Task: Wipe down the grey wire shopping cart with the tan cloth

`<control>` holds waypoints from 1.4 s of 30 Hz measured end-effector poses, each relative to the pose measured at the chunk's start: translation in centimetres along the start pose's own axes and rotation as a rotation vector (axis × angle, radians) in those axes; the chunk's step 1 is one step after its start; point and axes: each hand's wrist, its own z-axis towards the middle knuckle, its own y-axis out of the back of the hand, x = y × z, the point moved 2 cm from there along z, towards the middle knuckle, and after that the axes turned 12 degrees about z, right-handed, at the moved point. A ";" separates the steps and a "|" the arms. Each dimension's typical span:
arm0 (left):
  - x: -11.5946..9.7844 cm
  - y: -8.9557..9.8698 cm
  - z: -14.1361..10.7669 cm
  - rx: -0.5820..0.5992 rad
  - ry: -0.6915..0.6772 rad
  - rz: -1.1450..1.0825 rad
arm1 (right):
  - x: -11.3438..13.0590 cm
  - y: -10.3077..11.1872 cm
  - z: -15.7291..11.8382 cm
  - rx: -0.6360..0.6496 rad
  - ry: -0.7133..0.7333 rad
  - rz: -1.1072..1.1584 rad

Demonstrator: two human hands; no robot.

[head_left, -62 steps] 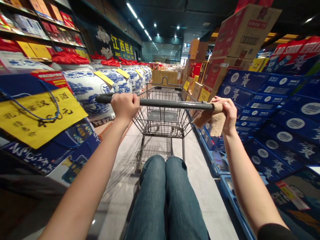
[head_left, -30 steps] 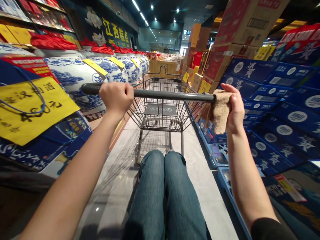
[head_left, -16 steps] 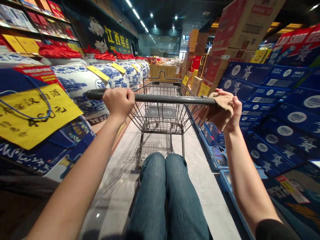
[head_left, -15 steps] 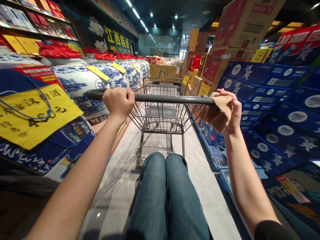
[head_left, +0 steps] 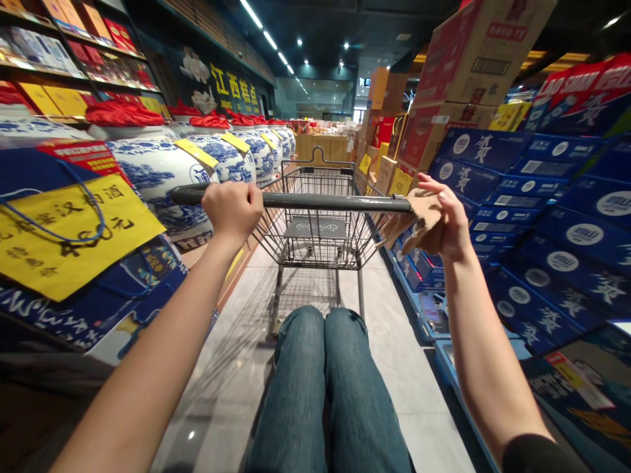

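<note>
Head view: our left grip (head_left: 233, 211) was closed around the dark shopping cart handle (head_left: 315, 202), its fingers wrapped over the top of the bar just left of centre. Our right grip (head_left: 446, 223) was partly open at the handle's right end, with its fingers (head_left: 432, 186) lifted and spread. A tan cloth (head_left: 424, 217) lay against that palm and touched the end of the bar, hanging down just under it; we could not tell whether the grip actually pinched it. The wire basket (head_left: 315, 243) of the cart stood ahead of the handle, and our denim-covered knees (head_left: 325, 355) showed below it, above a pale tile floor (head_left: 221, 387). To the left stood a row of blue-and-white porcelain jars (head_left: 152, 177) with red cloth tops and yellow tags, just beside a large yellow paper sign (head_left: 73, 230). To the right, blue printed cartons (head_left: 517, 276) were stacked near blue plastic pallets (head_left: 441, 355), with brown cardboard boxes (head_left: 458, 66) piled higher up behind them.
</note>
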 end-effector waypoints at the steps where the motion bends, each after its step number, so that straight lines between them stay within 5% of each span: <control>1: 0.0 0.0 0.0 0.003 0.002 0.002 | 0.3 -0.2 -0.9 -0.044 0.047 -0.009; 5: -0.1 0.1 -0.1 -0.001 0.005 -0.001 | 0.5 -1.1 -3.0 -0.216 0.158 -0.104; 8: -0.1 0.0 0.0 0.007 -0.007 -0.005 | -0.2 -1.0 -1.9 -0.239 0.156 -0.107; 13: -0.2 -0.1 0.1 0.010 -0.004 0.021 | -1.8 0.3 1.3 -0.089 -0.140 0.127; 17: -0.3 -0.1 0.0 0.022 0.005 0.061 | -1.9 0.6 0.5 -0.092 -0.285 0.261; 25: -0.8 0.8 -0.1 0.073 -0.035 0.168 | 1.7 -0.2 -4.6 -0.289 0.032 0.132; 28: -0.7 0.7 -0.1 0.050 -0.059 0.169 | 3.9 2.3 -2.3 -0.361 0.200 0.167; 31: -0.3 0.2 -0.1 -0.017 -0.067 0.113 | 4.9 5.6 3.3 -0.475 0.471 0.277; 34: 0.2 -0.5 0.0 -0.089 -0.069 0.016 | 4.6 6.0 8.9 -0.565 0.468 0.063; 36: 0.4 -0.8 0.0 -0.105 -0.080 -0.029 | 4.1 3.6 11.0 -0.295 0.231 -0.104; 39: 0.4 -0.7 -0.1 -0.101 -0.078 -0.042 | 3.0 -1.1 10.5 0.372 -0.347 -0.253; 40: 0.3 -0.5 -0.1 -0.092 -0.073 -0.037 | 2.8 -2.0 9.9 0.500 -0.495 -0.288; 42: 0.0 -0.1 -0.1 -0.059 -0.073 -0.005 | 2.6 -2.6 9.0 0.560 -0.658 -0.333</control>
